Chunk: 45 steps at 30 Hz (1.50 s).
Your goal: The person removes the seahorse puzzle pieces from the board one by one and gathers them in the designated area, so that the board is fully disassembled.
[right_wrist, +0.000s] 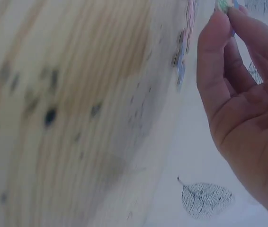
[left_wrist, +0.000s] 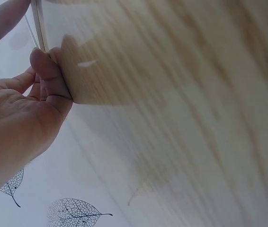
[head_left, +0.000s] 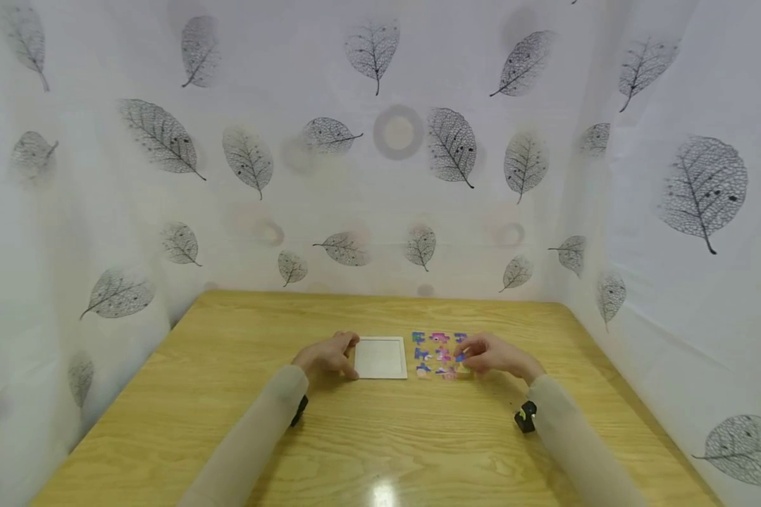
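A square white puzzle tray with a raised rim lies flat on the table. My left hand rests at its left edge, the thumb by the near corner and the fingers by the far one; in the left wrist view the thumb touches the tabletop beside the tray edge. Right of the tray, several pink, purple and blue jigsaw pieces lie spaced in rows. Over their right side, my right hand pinches a jigsaw piece with green and blue on it between thumb and fingertips. The hand partly hides the right-hand pieces.
The wooden table has a light glare near its front. A white curtain with dark leaf prints hangs behind it and along both sides. Each wrist carries a black camera.
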Each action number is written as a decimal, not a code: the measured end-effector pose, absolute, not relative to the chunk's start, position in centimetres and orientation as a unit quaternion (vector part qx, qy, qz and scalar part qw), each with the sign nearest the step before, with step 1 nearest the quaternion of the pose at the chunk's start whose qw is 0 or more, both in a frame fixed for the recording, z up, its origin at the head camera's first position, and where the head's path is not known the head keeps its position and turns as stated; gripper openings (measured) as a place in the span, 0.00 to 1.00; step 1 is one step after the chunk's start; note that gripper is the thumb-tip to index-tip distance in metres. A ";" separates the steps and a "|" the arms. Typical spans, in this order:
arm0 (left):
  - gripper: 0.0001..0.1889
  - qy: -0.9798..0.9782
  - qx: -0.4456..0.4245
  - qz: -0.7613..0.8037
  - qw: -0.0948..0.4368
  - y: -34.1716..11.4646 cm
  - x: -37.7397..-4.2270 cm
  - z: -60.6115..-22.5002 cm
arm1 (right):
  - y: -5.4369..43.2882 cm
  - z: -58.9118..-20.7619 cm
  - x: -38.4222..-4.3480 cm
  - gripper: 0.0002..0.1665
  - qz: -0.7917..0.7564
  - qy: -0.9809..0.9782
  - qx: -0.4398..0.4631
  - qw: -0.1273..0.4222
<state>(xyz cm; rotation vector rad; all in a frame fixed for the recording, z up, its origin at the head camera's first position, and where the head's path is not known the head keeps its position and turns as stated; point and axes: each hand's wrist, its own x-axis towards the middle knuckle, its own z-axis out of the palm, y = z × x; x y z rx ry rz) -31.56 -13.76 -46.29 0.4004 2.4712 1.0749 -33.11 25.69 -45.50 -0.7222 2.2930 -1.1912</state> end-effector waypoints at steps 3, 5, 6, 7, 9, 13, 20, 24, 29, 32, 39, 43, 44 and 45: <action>0.44 0.888 0.145 0.383 0.209 -13.7 -31.6 -46.2 | 26.8 -45.5 -32.9 0.17 -0.413 0.845 -0.258 0.223; 0.44 0.889 0.141 0.382 0.209 -13.7 -31.7 -46.0 | 27.3 -45.5 -32.8 0.17 -0.405 0.850 -0.254 0.223; 0.44 0.890 0.140 0.380 0.209 -13.7 -31.7 -46.0 | 27.5 -45.6 -32.8 0.17 -0.403 0.852 -0.251 0.223; 0.44 0.890 0.137 0.381 0.208 -13.7 -31.7 -46.0 | 27.6 -45.6 -32.8 0.17 -0.402 0.853 -0.247 0.225; 0.43 0.891 0.134 0.382 0.206 -13.7 -31.7 -45.9 | 27.8 -45.7 -32.7 0.16 -0.406 0.852 -0.243 0.226; 0.43 0.894 0.136 0.376 0.202 -13.7 -31.7 -46.0 | 27.7 -45.8 -32.5 0.16 -0.409 0.851 -0.241 0.225; 0.44 0.893 0.137 0.380 0.201 -13.5 -31.7 -46.4 | 27.3 -46.0 -32.2 0.14 -0.388 0.864 -0.235 0.218; 0.44 0.889 0.134 0.387 0.203 -13.5 -31.6 -46.3 | 27.0 -46.1 -32.4 0.13 -0.385 0.863 -0.240 0.221; 0.45 0.887 0.135 0.389 0.208 -13.7 -31.7 -46.2 | 26.6 -46.1 -32.4 0.12 -0.378 0.865 -0.247 0.219; 0.45 0.888 0.132 0.389 0.205 -13.7 -31.9 -46.3 | 26.5 -46.2 -32.5 0.12 -0.364 0.873 -0.251 0.204; 0.44 0.891 0.132 0.384 0.202 -13.7 -31.8 -46.3 | 26.2 -46.4 -32.4 0.11 -0.352 0.881 -0.250 0.195; 0.44 0.889 0.129 0.391 0.200 -13.6 -31.6 -46.5 | 26.0 -46.5 -32.2 0.10 -0.352 0.880 -0.253 0.193; 0.44 0.888 0.127 0.394 0.201 -13.6 -31.6 -46.5 | 26.0 -46.5 -32.2 0.10 -0.351 0.881 -0.253 0.193; 0.44 0.887 0.128 0.396 0.200 -13.6 -31.6 -46.5 | 26.0 -46.4 -32.2 0.10 -0.352 0.881 -0.253 0.192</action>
